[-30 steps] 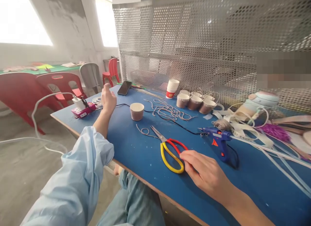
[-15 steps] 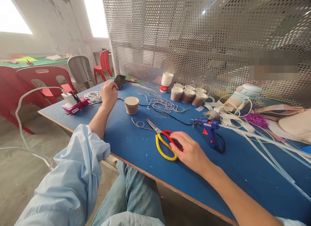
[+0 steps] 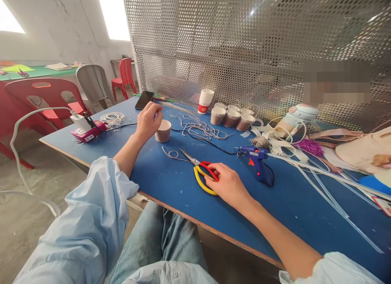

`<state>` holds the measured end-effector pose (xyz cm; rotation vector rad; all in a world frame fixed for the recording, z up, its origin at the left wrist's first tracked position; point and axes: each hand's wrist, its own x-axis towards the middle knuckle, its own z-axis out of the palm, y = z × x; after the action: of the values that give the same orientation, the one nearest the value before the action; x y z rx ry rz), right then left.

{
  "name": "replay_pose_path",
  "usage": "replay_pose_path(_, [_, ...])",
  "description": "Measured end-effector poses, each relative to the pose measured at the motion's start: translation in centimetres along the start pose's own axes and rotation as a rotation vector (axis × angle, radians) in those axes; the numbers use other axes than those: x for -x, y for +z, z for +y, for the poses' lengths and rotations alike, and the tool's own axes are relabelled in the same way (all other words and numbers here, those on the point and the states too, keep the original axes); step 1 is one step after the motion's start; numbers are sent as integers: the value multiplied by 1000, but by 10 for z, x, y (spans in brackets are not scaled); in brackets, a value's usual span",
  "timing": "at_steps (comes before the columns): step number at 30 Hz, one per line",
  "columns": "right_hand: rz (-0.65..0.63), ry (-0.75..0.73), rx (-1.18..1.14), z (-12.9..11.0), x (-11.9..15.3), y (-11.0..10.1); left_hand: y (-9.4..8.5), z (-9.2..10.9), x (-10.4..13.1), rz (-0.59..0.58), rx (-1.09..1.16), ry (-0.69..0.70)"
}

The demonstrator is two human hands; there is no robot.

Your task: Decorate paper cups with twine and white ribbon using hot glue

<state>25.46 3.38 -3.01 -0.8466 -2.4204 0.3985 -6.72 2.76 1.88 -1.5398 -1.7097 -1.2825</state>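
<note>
My right hand (image 3: pixel 229 183) is closed on the red and yellow handles of the scissors (image 3: pixel 204 166), which lie on the blue table with blades toward the far left. By the blade tips curls a short piece of thin cord (image 3: pixel 172 154). My left hand (image 3: pixel 148 120) hovers just left of a cord-wrapped cup (image 3: pixel 163 131), partly in front of it. Its fingers are loosely bent and apart, with nothing visible in them. The cup stands upright and looks pale inside.
A blue glue gun (image 3: pixel 255 158) with a black cable lies to the right. Several wrapped cups (image 3: pixel 232 117), stacked paper cups (image 3: pixel 206 101) and loose cord (image 3: pixel 203 129) are farther back. A phone (image 3: pixel 144 100) and a pink power strip (image 3: pixel 88 133) are at the left.
My left hand has moved right, from beside the phone to the cup, and its fingers have loosened. My right hand stays at the scissors' handles, its grip slightly shifted. The view has shifted slightly.
</note>
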Motion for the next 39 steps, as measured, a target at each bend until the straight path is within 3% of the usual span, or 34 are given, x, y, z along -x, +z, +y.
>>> replay_pose_path(3, [43,137,-159,1,-2,-4,-10,25,3,-119,150,186])
replay_pose_path(6, [57,292,-350,5,-7,-10,-16,55,15,-531,284,414])
replay_pose_path(7, [58,337,-410,7,-9,-12,-16,63,20,-718,275,461])
replay_pose_path(9, [67,408,-495,12,-13,-16,-14,74,30,-961,191,537])
replay_pose_path(11, [85,451,-530,17,-16,-19,-9,80,37,-1095,109,574])
replay_pose_path(14, [102,481,-547,23,-18,-24,-1,79,43,-1168,67,566])
replay_pose_path(20, [77,625,-820,13,-20,-35,9,75,46,-1119,140,370])
replay_pose_path(25, [16,726,-1167,-1,-19,-47,18,72,52,-1108,200,398])
replay_pose_path(28, [41,678,-1213,-6,-17,-58,24,67,55,-1000,293,290])
replay_pose_path(31, [149,575,-1228,-8,-14,-74,29,60,52,-827,305,132])
replay_pose_path(35, [186,458,-977,1,-6,-86,28,53,38,-625,310,-75])
replay_pose_path(39, [104,361,-290,16,3,-68,18,56,26,-491,616,-367])
